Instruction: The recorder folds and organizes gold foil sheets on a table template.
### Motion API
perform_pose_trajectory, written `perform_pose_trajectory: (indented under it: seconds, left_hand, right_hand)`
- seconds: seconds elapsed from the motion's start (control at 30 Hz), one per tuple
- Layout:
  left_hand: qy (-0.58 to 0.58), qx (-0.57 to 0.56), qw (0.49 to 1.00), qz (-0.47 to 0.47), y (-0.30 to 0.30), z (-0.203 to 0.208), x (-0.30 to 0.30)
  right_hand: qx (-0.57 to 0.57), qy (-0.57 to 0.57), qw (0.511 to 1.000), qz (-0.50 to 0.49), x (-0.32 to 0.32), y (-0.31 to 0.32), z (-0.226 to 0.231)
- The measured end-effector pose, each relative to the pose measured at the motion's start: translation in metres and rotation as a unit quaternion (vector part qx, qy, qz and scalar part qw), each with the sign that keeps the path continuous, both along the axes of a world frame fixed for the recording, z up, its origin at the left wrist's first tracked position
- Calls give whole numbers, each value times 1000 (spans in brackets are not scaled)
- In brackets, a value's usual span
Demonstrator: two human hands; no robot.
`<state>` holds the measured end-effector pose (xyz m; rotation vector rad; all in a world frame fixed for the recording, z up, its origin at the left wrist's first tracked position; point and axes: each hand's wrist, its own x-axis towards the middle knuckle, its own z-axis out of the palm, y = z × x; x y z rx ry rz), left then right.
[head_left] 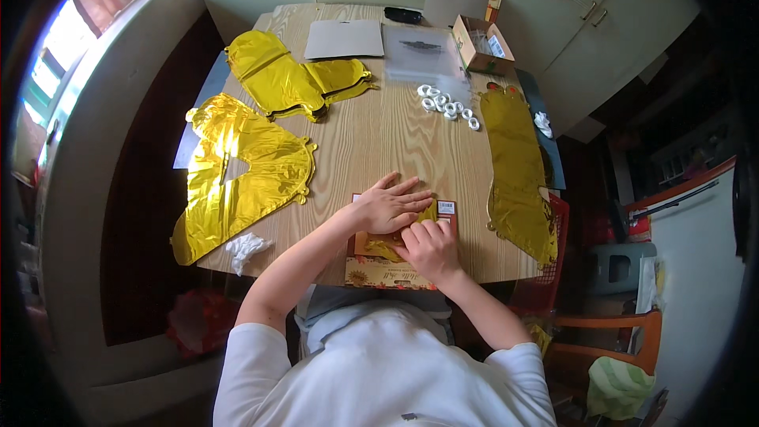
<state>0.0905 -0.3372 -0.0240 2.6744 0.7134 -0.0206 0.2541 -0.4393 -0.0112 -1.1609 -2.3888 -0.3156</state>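
Observation:
Near the table's front edge lies a printed orange-brown card package (387, 274). A folded piece of gold foil (382, 250), like a foil balloon, rests on it. My left hand (391, 205) is spread flat over the foil's far part, palm down. My right hand (432, 251) sits just nearer and to the right, its fingers curled against the foil. Both hands hide much of the foil and the package's middle.
Flat gold foil balloons lie at far left (277, 71), left (245, 166) and right (514, 166). White ribbon rolls (443, 101), clear plastic bags (419, 55), a grey card (344, 38) and a small box (482, 46) lie farther back. Crumpled white tissue (248, 250) lies front left.

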Motion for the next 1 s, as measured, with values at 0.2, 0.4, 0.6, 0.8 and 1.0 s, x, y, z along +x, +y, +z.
perform_pose_trajectory:
  seconds: [0.2, 0.4, 0.6, 0.8, 1.0]
  left_hand:
    - [5, -7, 1000, 2, 0, 3, 0]
    - [2, -5, 1000, -2, 1, 1, -1]
    - [4, 10, 1000, -3, 0, -1, 0]
    - [-12, 36, 999, -2, -2, -5, 0]
    - [-29, 95, 995, 1, -7, -10, -1]
  right_hand:
    - [49, -11, 999, -7, -14, 2, -6]
    - [68, -16, 998, 1, -16, 3, -7]
    - [27, -8, 998, 51, -8, -4, -3]
    - [-78, 47, 994, 66, 6, -34, -2]
    - [-118, 21, 989, 91, 20, -53, 8]
